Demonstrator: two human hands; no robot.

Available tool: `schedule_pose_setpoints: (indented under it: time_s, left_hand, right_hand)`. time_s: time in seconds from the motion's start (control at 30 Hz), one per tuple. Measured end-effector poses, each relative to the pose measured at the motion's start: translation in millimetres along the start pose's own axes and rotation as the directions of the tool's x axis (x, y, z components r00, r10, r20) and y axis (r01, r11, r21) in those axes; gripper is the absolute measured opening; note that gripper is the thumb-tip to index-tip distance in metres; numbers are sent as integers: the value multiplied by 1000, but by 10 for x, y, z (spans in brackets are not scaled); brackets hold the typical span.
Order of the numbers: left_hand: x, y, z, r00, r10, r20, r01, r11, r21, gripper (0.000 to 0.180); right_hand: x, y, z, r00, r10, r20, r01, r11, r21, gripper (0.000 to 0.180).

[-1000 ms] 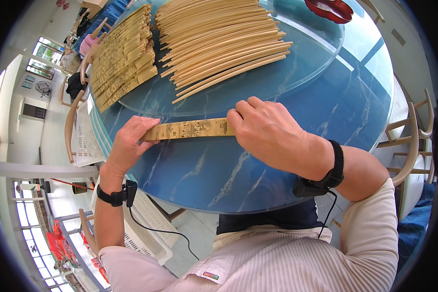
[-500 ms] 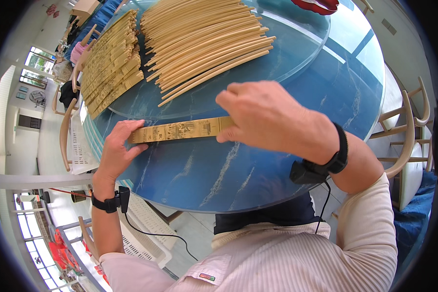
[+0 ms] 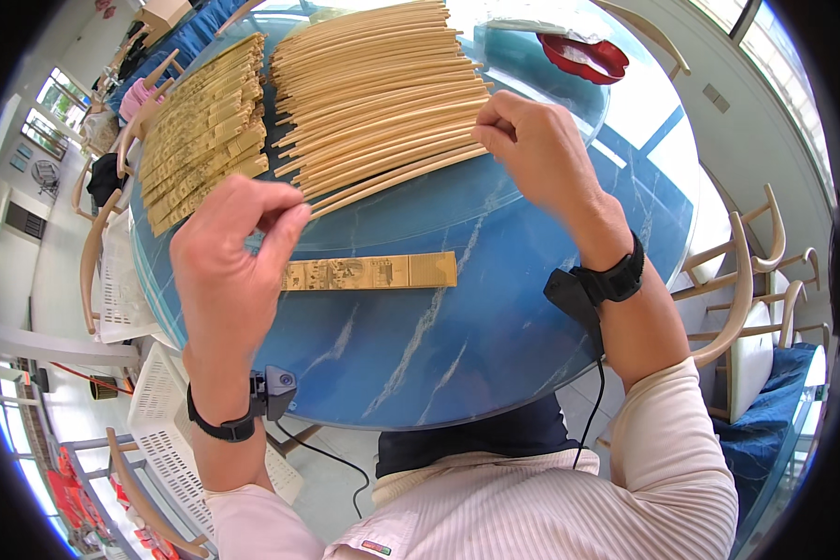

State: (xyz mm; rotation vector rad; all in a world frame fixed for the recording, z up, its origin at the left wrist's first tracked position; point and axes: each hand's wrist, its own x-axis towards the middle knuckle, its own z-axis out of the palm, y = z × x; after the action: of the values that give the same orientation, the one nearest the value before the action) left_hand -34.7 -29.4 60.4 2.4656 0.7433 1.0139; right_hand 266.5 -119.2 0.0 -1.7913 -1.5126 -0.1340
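Note:
A slim pale wooden stick (image 3: pixel 392 180) lies along the near edge of a broad row of similar sticks (image 3: pixel 373 89). My left hand (image 3: pixel 233 252) is closed in a pinch at its left end. At its right end, the fingers of my right hand (image 3: pixel 543 154) are pinched together, hiding the tip. Nearer to me, a flat golden strip (image 3: pixel 364 273) printed with dark pictures rests on the blue table; my left hand covers its left end. Left of the sticks sits an overlapping pile of similar printed strips (image 3: pixel 205 126).
The round blue marble-patterned table (image 3: pixel 420 373) carries a raised glass turntable (image 3: pixel 439 219) under the sticks. A red dish (image 3: pixel 583 58) stands at the far right. Wooden chairs (image 3: pixel 742 289) flank the table, and white perforated crates (image 3: pixel 173 420) are at the left.
Both hands have let go of the golden strip, which now lies on the table. They have moved away from me to the ends of the nearest wooden stick.

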Motion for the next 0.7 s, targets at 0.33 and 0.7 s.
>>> schedule_pose_setpoints:
  time_s: [0.33, 0.7]
  left_hand:
    - [384, -358, 385, 894, -321, 312, 266, 942, 207, 8]
    - [309, -643, 354, 848, -381, 368, 272, 909, 316, 12]
  right_hand:
    - [-19, 0, 150, 991, -65, 113, 68, 997, -21, 11]
    - [-160, -57, 338, 979, -136, 154, 155, 980, -123, 18]
